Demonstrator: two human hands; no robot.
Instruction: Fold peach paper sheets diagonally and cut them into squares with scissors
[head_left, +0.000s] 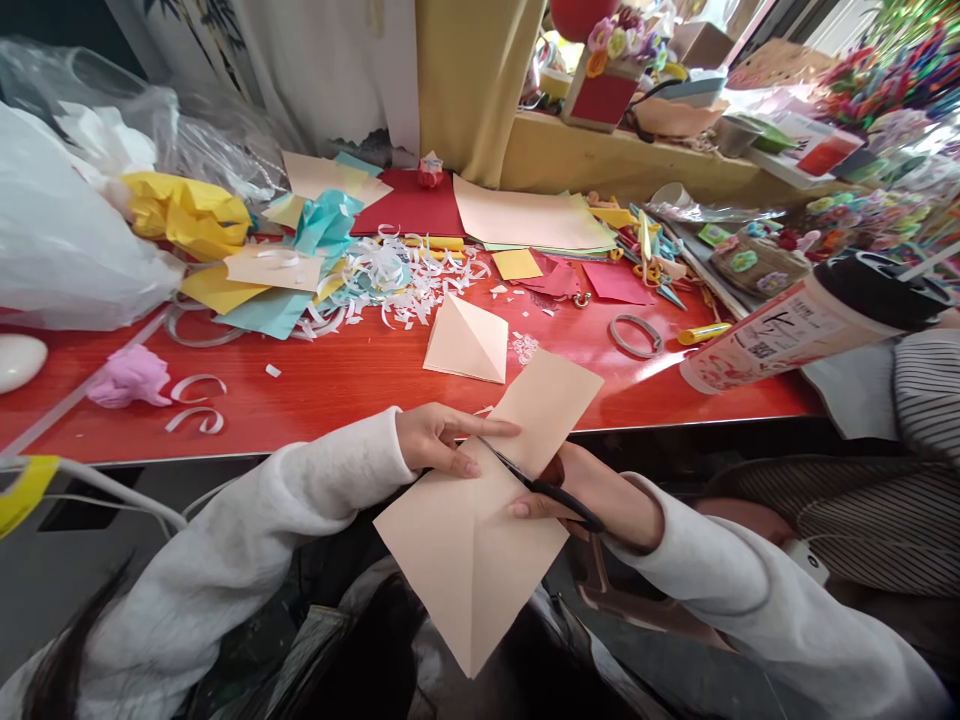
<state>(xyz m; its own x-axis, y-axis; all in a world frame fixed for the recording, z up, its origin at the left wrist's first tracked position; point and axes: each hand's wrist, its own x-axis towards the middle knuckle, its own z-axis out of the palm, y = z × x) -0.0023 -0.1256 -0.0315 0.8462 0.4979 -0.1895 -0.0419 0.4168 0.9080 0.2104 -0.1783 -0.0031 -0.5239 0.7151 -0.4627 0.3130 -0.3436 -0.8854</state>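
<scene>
A large sheet of peach paper [465,550] with a crease down its middle hangs over my lap, just off the table's front edge. Its upper part [551,405] slants up to the right over the edge. My left hand [450,440] holds the sheet near its upper corner, index finger stretched along the paper. Black-handled scissors [551,490] are gripped in my right hand [585,495], their blades at the paper between the two parts, pointing up-left toward my left fingers. A folded peach paper piece [469,340] lies on the table just beyond.
On the red table [360,385] lie white paper shreds [397,275], coloured sheets, a pink crumpled lump [131,377] and a tape ring [635,336]. A large cup [810,320] stands at the right. A plastic bag [75,220] is at the left. A person in striped clothing sits right.
</scene>
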